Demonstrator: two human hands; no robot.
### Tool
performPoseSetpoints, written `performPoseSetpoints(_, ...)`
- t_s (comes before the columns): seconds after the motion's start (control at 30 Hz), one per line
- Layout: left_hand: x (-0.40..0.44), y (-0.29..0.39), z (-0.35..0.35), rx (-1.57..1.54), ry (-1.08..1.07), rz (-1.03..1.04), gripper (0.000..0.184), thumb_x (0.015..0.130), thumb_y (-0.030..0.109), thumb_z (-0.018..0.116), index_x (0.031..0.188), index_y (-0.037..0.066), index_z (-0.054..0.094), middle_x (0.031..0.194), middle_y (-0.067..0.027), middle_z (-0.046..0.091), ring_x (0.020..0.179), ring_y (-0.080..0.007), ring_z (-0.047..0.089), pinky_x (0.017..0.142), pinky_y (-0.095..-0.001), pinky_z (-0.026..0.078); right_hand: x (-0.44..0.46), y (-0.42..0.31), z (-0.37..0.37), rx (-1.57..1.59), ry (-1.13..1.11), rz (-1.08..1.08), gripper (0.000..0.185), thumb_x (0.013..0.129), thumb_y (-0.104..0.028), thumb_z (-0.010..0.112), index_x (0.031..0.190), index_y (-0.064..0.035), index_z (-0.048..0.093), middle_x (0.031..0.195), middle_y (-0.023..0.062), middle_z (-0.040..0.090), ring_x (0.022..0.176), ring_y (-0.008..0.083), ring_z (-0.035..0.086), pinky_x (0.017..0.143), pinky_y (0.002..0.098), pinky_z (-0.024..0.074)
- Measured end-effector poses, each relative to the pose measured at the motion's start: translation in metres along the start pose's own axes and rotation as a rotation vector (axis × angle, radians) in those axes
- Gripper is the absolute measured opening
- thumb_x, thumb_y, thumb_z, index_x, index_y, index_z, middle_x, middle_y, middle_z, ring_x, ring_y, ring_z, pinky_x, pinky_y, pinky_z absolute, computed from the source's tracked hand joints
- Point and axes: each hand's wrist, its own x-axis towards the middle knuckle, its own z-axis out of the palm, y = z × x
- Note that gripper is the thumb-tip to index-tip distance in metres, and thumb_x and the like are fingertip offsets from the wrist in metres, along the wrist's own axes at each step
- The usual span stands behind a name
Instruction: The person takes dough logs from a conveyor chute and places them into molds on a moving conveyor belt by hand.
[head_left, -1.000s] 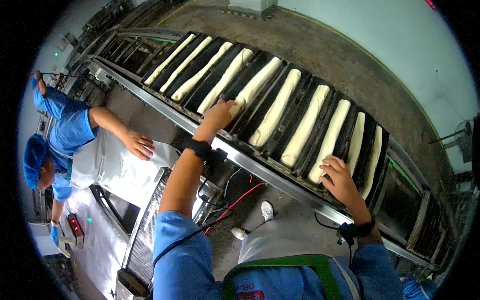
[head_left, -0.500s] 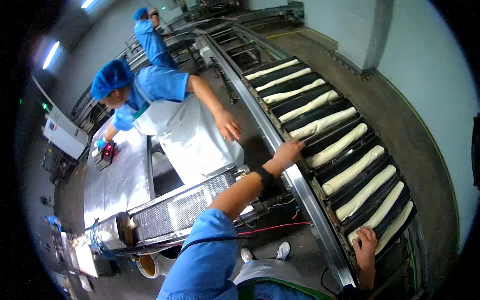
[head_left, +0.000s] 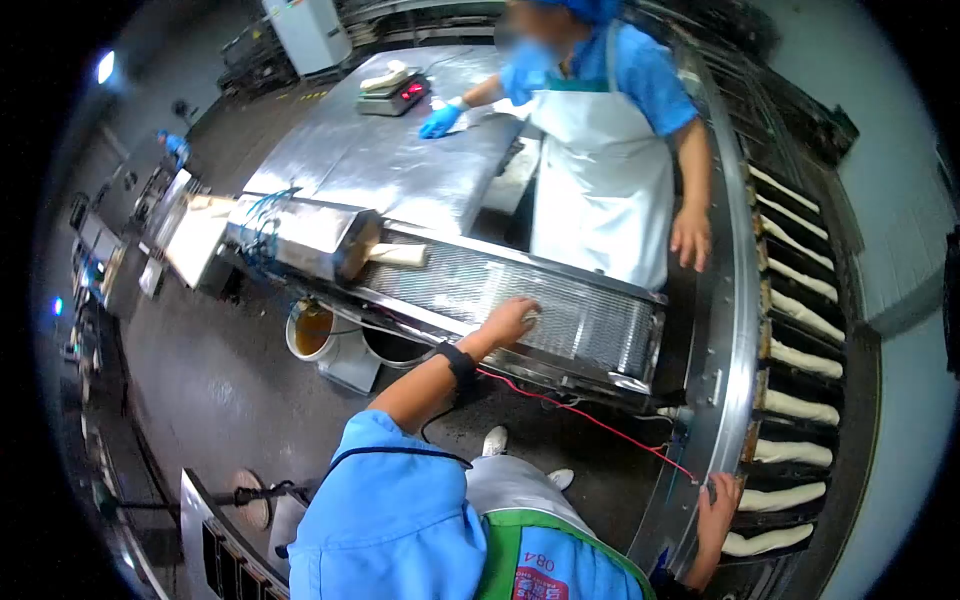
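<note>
1. The dough strips [head_left: 790, 452] lie side by side, one per trough, in the black baking trays [head_left: 800, 428] at the right, on the conveyor line.
2. The right hand [head_left: 715, 505] is at the trays' near edge, close to the ends of the nearest strips. Its fingers are slightly bent; whether they grip the edge I cannot tell.
3. The left hand [head_left: 510, 322] is over the mesh belt [head_left: 470, 285], its fingers loosely bent and open.
4. On that belt, a dough log [head_left: 398, 255] lies at the machine outlet [head_left: 352, 248].
5. Below, a white bucket [head_left: 293, 338] holds amber-brown liquid.
6. On the steel counter [head_left: 340, 165], a digital scale [head_left: 385, 102] carries pale dough. A co-worker's blue-gloved hand [head_left: 440, 120] rests near it.
7. Half a second ago the left hand was beside the trays and the right touched a dough strip; the gloved hand was at the scale. The view has since swung toward the counter.
</note>
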Motion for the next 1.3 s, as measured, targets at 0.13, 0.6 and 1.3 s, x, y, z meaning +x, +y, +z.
performPoseSetpoints(0.13, -0.054, -0.077, -0.031, 0.028, 0.216, -0.171, 0.026, 0.068, 0.017, 0.054, 0.092, 0.009, 0.053, 0.093, -0.0166, 0.051, 0.090, -0.0333, 0.046, 0.079, -0.0395, 0.037, 0.011, -0.036, 0.011, 0.038, -0.015, -0.086, 0.026, 0.071, -0.009, 0.055, 0.095, 0.0010, 0.051, 0.105, 0.0124, 0.045, 0.106, 0.0290, 0.036, 0.089, 0.0377, 0.0286)
performPoseSetpoints(0.6, -0.107, -0.140, -0.121, 0.340, 0.489, -0.454, 0.058, 0.063, 0.012, 0.060, 0.114, 0.003, 0.034, 0.116, -0.0207, 0.034, 0.106, -0.0352, 0.035, 0.087, -0.0393, 0.033, -0.033, -0.084, 0.020, 0.066, -0.009, -0.113, 0.027, 0.072, -0.013, 0.055, 0.096, -0.0001, 0.052, 0.108, 0.0119, 0.046, 0.108, 0.0288, 0.035, 0.090, 0.0371, 0.0285)
performPoseSetpoints(1.3, -0.100, -0.186, -0.132, 1.053, 0.143, 0.319, 0.042, 0.063, 0.024, 0.054, 0.098, 0.001, 0.046, 0.085, -0.0159, 0.052, 0.078, -0.0284, 0.051, 0.071, -0.0381, 0.041, -0.227, -0.016, 0.074, 0.087, 0.274, 0.153, 0.030, 0.075, -0.023, 0.052, 0.100, -0.0065, 0.052, 0.104, 0.0063, 0.046, 0.102, 0.0221, 0.037, 0.085, 0.0402, 0.0284)
